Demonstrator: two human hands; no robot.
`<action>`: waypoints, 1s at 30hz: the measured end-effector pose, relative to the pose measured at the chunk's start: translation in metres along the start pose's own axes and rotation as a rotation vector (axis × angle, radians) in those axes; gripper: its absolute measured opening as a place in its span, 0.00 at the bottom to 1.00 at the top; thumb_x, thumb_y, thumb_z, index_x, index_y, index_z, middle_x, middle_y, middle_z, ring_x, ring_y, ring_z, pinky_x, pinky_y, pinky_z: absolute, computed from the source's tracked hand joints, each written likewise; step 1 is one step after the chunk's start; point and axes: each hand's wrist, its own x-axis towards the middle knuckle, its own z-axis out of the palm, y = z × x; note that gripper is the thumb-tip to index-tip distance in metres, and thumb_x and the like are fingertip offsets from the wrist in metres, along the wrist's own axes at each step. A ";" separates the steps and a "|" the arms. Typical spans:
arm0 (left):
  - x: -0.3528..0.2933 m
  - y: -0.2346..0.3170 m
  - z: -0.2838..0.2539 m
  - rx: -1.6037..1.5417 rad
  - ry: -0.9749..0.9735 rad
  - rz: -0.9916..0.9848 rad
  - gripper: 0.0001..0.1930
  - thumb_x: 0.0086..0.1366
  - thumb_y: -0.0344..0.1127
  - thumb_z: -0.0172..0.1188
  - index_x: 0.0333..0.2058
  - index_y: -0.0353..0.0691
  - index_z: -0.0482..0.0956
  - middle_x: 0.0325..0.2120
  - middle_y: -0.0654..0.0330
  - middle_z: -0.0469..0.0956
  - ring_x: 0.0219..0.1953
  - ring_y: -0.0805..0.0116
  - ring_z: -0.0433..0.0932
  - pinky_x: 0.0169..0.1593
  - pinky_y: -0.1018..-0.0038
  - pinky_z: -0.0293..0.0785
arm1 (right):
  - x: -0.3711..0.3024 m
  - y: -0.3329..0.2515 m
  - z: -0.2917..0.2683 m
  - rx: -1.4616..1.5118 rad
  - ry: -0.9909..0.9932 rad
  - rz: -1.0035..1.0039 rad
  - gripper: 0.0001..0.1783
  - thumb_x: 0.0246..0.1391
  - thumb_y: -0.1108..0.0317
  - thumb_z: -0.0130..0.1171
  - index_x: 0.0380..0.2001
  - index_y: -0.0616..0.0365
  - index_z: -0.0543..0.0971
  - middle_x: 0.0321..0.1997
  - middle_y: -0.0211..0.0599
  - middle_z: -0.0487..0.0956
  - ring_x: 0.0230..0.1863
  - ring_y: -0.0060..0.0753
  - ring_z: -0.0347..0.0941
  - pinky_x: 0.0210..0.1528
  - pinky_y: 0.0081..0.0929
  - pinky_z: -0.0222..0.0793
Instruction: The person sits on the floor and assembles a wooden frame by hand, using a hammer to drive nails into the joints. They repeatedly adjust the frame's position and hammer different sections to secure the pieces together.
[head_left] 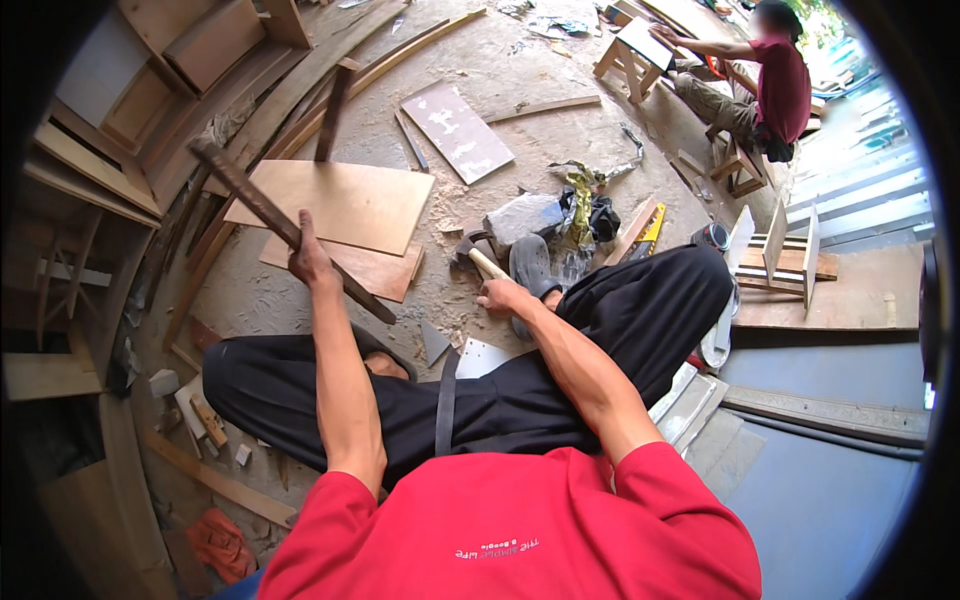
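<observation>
My left hand (312,258) is closed around a long dark brown wooden strip (255,205), which I hold tilted above the floor. A second dark wooden strip (335,112) stands up behind it; whether the two are joined, I cannot tell. My right hand (503,297) grips the pale wooden handle of a hammer (487,264), its dark head low beside my grey clog (535,270). Beneath the strip lie a light plywood panel (350,200) and a redder board (385,272) partly covered by it.
Ahead lies a stained board (457,130). Crumpled gold foil (580,200) and a yellow tool (652,230) are by my right knee. Wooden cabinets (150,110) line the left. A person in red (780,95) sits working at a small stool (640,50), far right.
</observation>
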 end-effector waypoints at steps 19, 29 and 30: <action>-0.018 0.079 -0.023 -0.241 0.094 -0.076 0.28 0.55 0.66 0.61 0.36 0.46 0.71 0.22 0.67 0.64 0.24 0.75 0.65 0.29 0.76 0.64 | 0.035 -0.067 0.002 0.499 -0.428 -0.294 0.49 0.54 0.25 0.36 0.53 0.61 0.75 0.56 0.57 0.73 0.59 0.53 0.69 0.61 0.39 0.62; -0.010 0.081 -0.029 -0.316 0.112 -0.055 0.33 0.58 0.69 0.55 0.50 0.49 0.68 0.28 0.68 0.63 0.30 0.75 0.63 0.36 0.76 0.63 | 0.016 -0.087 -0.023 0.699 -0.444 -0.304 0.41 0.54 0.28 0.47 0.43 0.61 0.77 0.35 0.36 0.78 0.32 0.27 0.74 0.34 0.26 0.71; -0.008 0.081 -0.030 -0.328 0.108 -0.060 0.32 0.58 0.70 0.54 0.49 0.49 0.69 0.28 0.68 0.63 0.30 0.75 0.63 0.36 0.76 0.63 | 0.015 -0.086 -0.026 0.674 -0.413 -0.314 0.41 0.54 0.29 0.47 0.41 0.62 0.78 0.33 0.35 0.78 0.33 0.27 0.74 0.34 0.26 0.71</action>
